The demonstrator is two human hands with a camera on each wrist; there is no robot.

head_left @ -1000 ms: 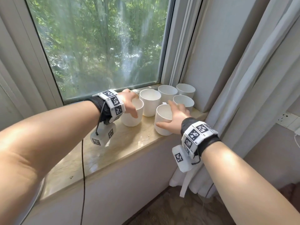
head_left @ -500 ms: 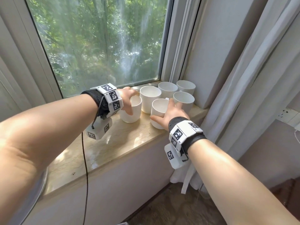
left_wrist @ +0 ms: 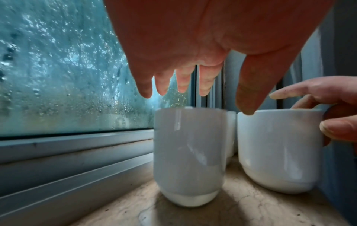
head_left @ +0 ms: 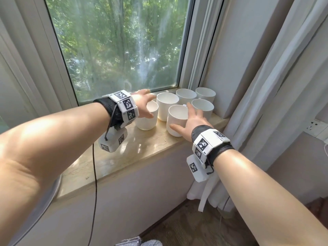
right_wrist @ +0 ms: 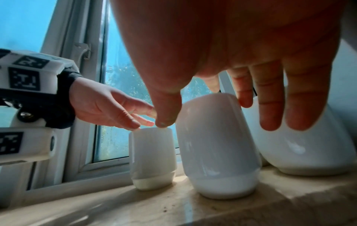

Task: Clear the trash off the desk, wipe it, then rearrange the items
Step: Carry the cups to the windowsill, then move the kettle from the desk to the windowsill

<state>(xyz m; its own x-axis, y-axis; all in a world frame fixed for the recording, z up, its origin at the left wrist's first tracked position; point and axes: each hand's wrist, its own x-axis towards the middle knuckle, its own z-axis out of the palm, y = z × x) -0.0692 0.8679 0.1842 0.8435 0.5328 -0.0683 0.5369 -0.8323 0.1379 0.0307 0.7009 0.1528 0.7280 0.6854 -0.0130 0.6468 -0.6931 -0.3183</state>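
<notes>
Several white cups stand together at the right end of a marble window sill [head_left: 124, 157]. My left hand [head_left: 143, 107] hovers over the leftmost cup [head_left: 145, 123], fingers straight and pointing down just above its rim [left_wrist: 187, 110], holding nothing. My right hand [head_left: 191, 119] lies spread against the front cup [head_left: 177, 112]. Its thumb touches the cup's side [left_wrist: 278, 145] and its fingers reach straight past the rim. In the right wrist view the front cup [right_wrist: 218, 145] stands between thumb and fingers, and the left hand [right_wrist: 108, 105] shows above the leftmost cup [right_wrist: 152, 152].
More cups [head_left: 185, 95] stand behind, up against the window frame and the wall. A pale curtain [head_left: 266, 103] hangs at the right, with a wall socket [head_left: 317, 125] beyond it. A black cable [head_left: 95, 174] drops from my left wrist over the sill's front edge.
My left hand has let go of the leftmost cup and lifted just above it. My right hand stays on the front cup, which now stands closer to the others.
</notes>
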